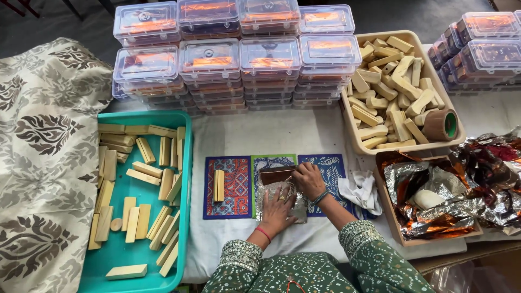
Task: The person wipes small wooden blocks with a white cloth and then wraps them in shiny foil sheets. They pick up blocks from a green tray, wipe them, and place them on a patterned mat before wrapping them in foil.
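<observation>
1. Working at the near edge of the tabletop [260,135], we have a piece of silver foil [282,198] spread on the green mat [274,160], the middle one of three patterned mats.
2. Our left hand [277,211] lies flat and open, palm down, pinning the foil's near part.
3. Our right hand [308,179] is closed in a pinch on the foil's far right edge, folding it against a brown block [277,174] that sits on the sheet.
4. One pale wooden block [218,185] stands apart on the red mat [234,187], left of the foil.
5. Teal tray [187,179] of wooden blocks at the left edge; beige bin [350,127] of more blocks and a tape roll [440,125] toward the far right; loose foil in a brown box [393,222] at the right.
6. Stacked clear lidded boxes [239,59] line the far edge.
7. Risk, as we judge it: foil is thin, so a hard pull at the pinch could tear it at the block's corner.
8. If the flat hand lifts, the sheet may slide and the fold go crooked.
</observation>
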